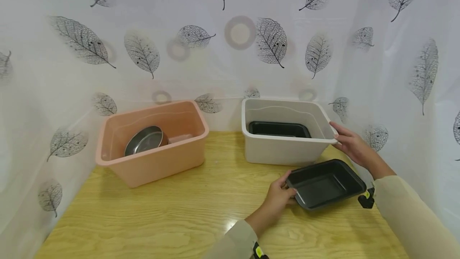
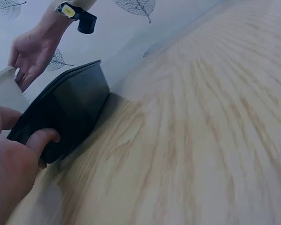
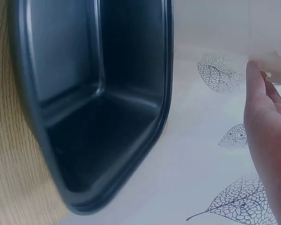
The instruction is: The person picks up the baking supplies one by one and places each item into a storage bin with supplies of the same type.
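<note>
A dark rectangular baking pan [image 1: 325, 185] is tilted above the table in front of the white bin, its inside facing up. My left hand [image 1: 276, 199] grips its near left corner, thumb on one side of the wall and fingers on the other, as the left wrist view shows. My right hand [image 1: 353, 147] holds the right end of the white plastic bin [image 1: 284, 151] at its rim. Inside that bin lies a second dark pan [image 1: 278, 129]. The first pan's hollow inside [image 3: 122, 126] fills much of the right wrist view.
At the left stands a pink plastic bin [image 1: 161, 165] with a round metal pan [image 1: 145, 139] leaning inside. Both bins are on a wood-grain table [image 1: 161, 215]. A white sheet with leaf prints [image 1: 215, 67] hangs behind and at the sides.
</note>
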`<move>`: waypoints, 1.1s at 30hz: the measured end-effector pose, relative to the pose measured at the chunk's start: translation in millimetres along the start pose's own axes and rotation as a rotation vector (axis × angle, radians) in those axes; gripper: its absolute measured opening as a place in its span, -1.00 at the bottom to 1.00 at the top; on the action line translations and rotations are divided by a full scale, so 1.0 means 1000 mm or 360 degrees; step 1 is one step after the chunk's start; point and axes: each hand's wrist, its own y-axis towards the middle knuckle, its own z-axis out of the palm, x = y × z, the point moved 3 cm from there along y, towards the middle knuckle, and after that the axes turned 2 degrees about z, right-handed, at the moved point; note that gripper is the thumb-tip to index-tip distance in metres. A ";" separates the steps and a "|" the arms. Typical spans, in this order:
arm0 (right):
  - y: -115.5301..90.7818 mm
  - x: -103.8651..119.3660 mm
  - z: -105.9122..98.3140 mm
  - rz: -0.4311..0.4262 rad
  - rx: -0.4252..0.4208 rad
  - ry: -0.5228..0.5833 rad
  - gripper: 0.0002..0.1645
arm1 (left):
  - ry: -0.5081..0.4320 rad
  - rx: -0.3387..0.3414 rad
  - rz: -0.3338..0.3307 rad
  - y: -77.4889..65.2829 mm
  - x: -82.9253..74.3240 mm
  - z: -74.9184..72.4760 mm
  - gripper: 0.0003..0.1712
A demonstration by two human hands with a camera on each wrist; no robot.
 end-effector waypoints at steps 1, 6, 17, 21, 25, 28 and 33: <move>0.000 0.000 0.000 -0.0002 0.0001 0.0001 -0.23 | 0.0002 0.0028 -0.0007 0.000 -0.002 -0.003 -0.13; 0.002 0.000 0.000 0.0000 0.0006 -0.0008 -0.22 | 0.0101 0.0150 -0.0056 -0.001 -0.015 -0.020 -0.12; 0.002 0.001 -0.001 0.0046 -0.0035 -0.0043 -0.21 | 0.0323 0.0307 -0.0130 -0.002 -0.028 -0.040 -0.23; 0.002 0.000 0.001 0.0041 -0.0034 -0.0011 -0.21 | 0.0389 0.0319 -0.0115 -0.004 -0.027 -0.041 -0.32; 0.002 0.000 0.001 0.0032 -0.0027 0.0010 -0.21 | 0.0493 0.0297 -0.0086 -0.006 -0.025 -0.039 -0.40; 0.002 0.001 0.001 0.0033 -0.0029 0.0006 -0.22 | 0.0573 0.0284 -0.0044 -0.009 -0.024 -0.037 -0.35; 0.002 0.001 0.002 0.0028 -0.0027 0.0005 -0.21 | 0.0563 0.0272 -0.0012 -0.012 -0.023 -0.036 -0.20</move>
